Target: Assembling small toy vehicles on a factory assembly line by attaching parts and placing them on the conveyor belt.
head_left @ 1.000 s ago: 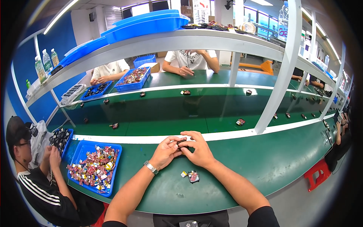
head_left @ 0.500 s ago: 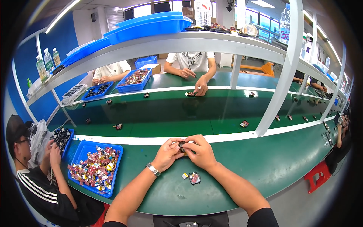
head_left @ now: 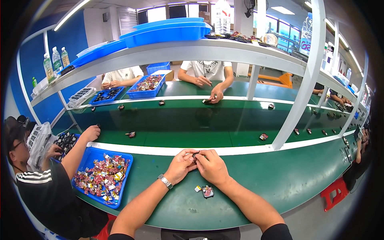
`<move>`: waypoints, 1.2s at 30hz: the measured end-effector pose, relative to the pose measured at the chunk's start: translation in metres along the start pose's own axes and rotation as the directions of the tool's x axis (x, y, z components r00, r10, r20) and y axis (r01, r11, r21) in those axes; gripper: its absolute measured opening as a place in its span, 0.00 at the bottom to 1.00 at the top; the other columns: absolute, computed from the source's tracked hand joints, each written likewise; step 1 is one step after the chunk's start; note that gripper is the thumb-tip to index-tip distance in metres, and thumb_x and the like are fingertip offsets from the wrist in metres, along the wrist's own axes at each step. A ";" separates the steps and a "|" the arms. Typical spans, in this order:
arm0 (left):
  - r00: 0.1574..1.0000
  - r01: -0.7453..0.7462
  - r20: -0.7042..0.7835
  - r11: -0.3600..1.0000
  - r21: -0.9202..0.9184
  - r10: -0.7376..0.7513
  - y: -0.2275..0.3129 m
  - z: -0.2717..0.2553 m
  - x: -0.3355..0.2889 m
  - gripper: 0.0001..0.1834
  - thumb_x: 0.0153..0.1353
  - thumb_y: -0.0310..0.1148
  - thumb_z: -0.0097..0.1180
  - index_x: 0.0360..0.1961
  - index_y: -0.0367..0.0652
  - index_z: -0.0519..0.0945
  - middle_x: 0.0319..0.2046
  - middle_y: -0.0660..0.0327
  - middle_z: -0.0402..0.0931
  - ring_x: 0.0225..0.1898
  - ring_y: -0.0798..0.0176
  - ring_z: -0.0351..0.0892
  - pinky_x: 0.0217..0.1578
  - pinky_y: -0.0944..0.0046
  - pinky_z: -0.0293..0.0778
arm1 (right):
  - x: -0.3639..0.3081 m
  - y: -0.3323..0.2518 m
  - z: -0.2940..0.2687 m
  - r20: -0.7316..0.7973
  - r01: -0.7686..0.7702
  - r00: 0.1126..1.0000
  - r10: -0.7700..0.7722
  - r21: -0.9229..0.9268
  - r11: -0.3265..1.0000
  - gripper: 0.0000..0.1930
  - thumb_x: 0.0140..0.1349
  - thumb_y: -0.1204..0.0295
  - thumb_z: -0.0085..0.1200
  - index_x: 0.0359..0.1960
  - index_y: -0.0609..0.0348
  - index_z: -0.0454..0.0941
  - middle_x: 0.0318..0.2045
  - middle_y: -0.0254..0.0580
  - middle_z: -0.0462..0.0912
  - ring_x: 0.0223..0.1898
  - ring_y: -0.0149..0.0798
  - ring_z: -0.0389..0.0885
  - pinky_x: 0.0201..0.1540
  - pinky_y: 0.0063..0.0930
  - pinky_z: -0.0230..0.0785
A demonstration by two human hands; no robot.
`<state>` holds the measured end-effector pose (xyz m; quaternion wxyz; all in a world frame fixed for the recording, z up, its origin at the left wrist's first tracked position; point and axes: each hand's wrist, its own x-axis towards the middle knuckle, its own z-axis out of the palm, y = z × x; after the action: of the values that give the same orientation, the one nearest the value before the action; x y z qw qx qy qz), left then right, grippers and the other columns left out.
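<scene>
Above the green bench, my left hand [head_left: 181, 167] and my right hand [head_left: 212, 167] meet, their fingers closed on a small black casing [head_left: 195, 156]. Fingertips cover most of it, so its inside cannot be seen. On the bench just below my hands lies a small dark-rimmed casing with a reddish circuit board [head_left: 207, 192]. Beside that, a little white and yellow piece [head_left: 198, 188] touches or nearly touches it. To the left of my forearm stands a blue tray [head_left: 129, 170] heaped with reddish boards bearing white and yellow pieces.
Beyond a white rail [head_left: 168, 151] runs a green conveyor belt [head_left: 180, 134] carrying several small units. A slanted white post [head_left: 298, 96] holds an overhead shelf [head_left: 240, 46]. A co-worker at left stretches a hand [head_left: 92, 133] over the belt; another person works opposite.
The left co-worker's arm has reached out to the belt. The person opposite has lifted a unit slightly. My hands stay together on the casing, fingers slightly shifted.
</scene>
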<state>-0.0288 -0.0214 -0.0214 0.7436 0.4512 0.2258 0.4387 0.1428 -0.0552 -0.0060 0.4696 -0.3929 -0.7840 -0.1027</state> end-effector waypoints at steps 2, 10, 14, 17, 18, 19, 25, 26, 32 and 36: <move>1.000 -0.003 -0.002 1.000 0.000 0.003 -0.001 -0.002 0.000 0.14 0.68 0.27 0.53 0.54 0.43 0.69 0.52 0.58 0.76 0.55 0.63 0.75 0.58 0.56 0.73 | -0.001 0.001 0.003 0.002 0.012 1.000 -0.011 -0.019 1.000 0.13 0.46 0.80 0.63 0.37 0.60 0.80 0.38 0.40 0.78 0.40 0.43 0.78 0.40 0.32 0.75; 1.000 0.005 -0.023 1.000 0.013 -0.005 0.000 -0.001 0.000 0.13 0.68 0.26 0.52 0.53 0.43 0.70 0.51 0.59 0.76 0.54 0.63 0.75 0.58 0.56 0.73 | 0.000 0.001 0.003 -0.008 0.020 1.000 -0.021 -0.043 0.999 0.12 0.46 0.81 0.62 0.36 0.60 0.80 0.37 0.41 0.78 0.40 0.44 0.78 0.40 0.32 0.75; 1.000 0.018 -0.016 1.000 0.006 -0.017 0.000 0.000 -0.001 0.13 0.69 0.26 0.51 0.53 0.42 0.69 0.51 0.59 0.77 0.54 0.63 0.76 0.57 0.56 0.74 | 0.000 0.001 0.002 -0.013 0.007 1.000 -0.007 -0.045 0.999 0.13 0.46 0.81 0.62 0.36 0.61 0.80 0.37 0.41 0.77 0.40 0.43 0.78 0.40 0.32 0.75; 0.999 0.024 -0.021 1.000 0.019 -0.023 0.000 -0.001 -0.001 0.13 0.69 0.25 0.50 0.53 0.42 0.69 0.51 0.59 0.77 0.54 0.63 0.76 0.57 0.57 0.74 | -0.001 0.002 0.003 -0.008 0.002 1.000 -0.002 -0.037 0.999 0.13 0.46 0.81 0.62 0.36 0.61 0.81 0.36 0.41 0.77 0.40 0.43 0.77 0.40 0.32 0.75; 0.999 0.030 -0.031 0.999 0.024 -0.029 0.000 -0.001 -0.001 0.13 0.69 0.25 0.50 0.54 0.42 0.69 0.51 0.59 0.77 0.54 0.63 0.76 0.57 0.57 0.74 | -0.001 0.002 0.004 -0.002 0.001 1.000 -0.001 -0.036 0.999 0.13 0.46 0.81 0.62 0.36 0.61 0.81 0.36 0.41 0.77 0.40 0.44 0.77 0.40 0.33 0.75; 0.999 0.029 -0.031 0.999 0.025 -0.029 0.000 0.000 -0.001 0.13 0.69 0.25 0.50 0.54 0.42 0.69 0.51 0.59 0.77 0.54 0.63 0.76 0.57 0.57 0.74 | -0.001 0.002 0.003 -0.003 0.002 1.000 -0.002 -0.036 0.999 0.13 0.46 0.81 0.62 0.36 0.61 0.81 0.36 0.41 0.77 0.40 0.44 0.77 0.40 0.33 0.75; 0.999 0.015 -0.036 0.999 0.049 -0.013 0.002 0.005 -0.001 0.13 0.69 0.24 0.48 0.53 0.42 0.69 0.51 0.58 0.76 0.53 0.63 0.76 0.57 0.56 0.74 | -0.001 0.004 0.005 0.000 -0.006 1.000 0.006 -0.028 1.000 0.12 0.46 0.81 0.61 0.36 0.61 0.81 0.36 0.41 0.77 0.40 0.44 0.78 0.40 0.33 0.75; 0.999 0.024 -0.043 0.998 0.061 -0.022 0.002 0.005 -0.002 0.13 0.70 0.23 0.46 0.54 0.41 0.68 0.51 0.58 0.76 0.54 0.63 0.76 0.57 0.57 0.74 | -0.001 0.004 0.005 0.003 -0.009 1.000 0.009 -0.023 1.000 0.12 0.46 0.81 0.61 0.36 0.61 0.81 0.36 0.41 0.77 0.40 0.44 0.78 0.40 0.33 0.75; 0.998 0.014 -0.056 0.995 0.099 -0.009 0.002 0.009 -0.002 0.12 0.70 0.24 0.47 0.53 0.40 0.69 0.50 0.58 0.77 0.52 0.64 0.77 0.55 0.59 0.76 | -0.001 0.002 0.005 0.016 -0.038 0.999 0.038 -0.025 0.999 0.11 0.48 0.81 0.61 0.35 0.61 0.80 0.35 0.41 0.77 0.40 0.44 0.78 0.40 0.33 0.75; 0.994 -0.026 -0.103 0.984 0.177 0.044 0.000 0.010 -0.001 0.11 0.69 0.25 0.50 0.52 0.40 0.70 0.48 0.58 0.78 0.49 0.65 0.79 0.51 0.60 0.78 | 0.002 0.000 0.004 -0.033 -0.048 0.998 0.048 0.022 0.999 0.09 0.50 0.80 0.62 0.34 0.61 0.80 0.35 0.40 0.78 0.40 0.43 0.78 0.40 0.33 0.75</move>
<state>-0.0221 -0.0268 -0.0170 0.6801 0.4948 0.2949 0.4536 0.1393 -0.0522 -0.0065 0.4891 -0.4049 -0.7673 -0.0899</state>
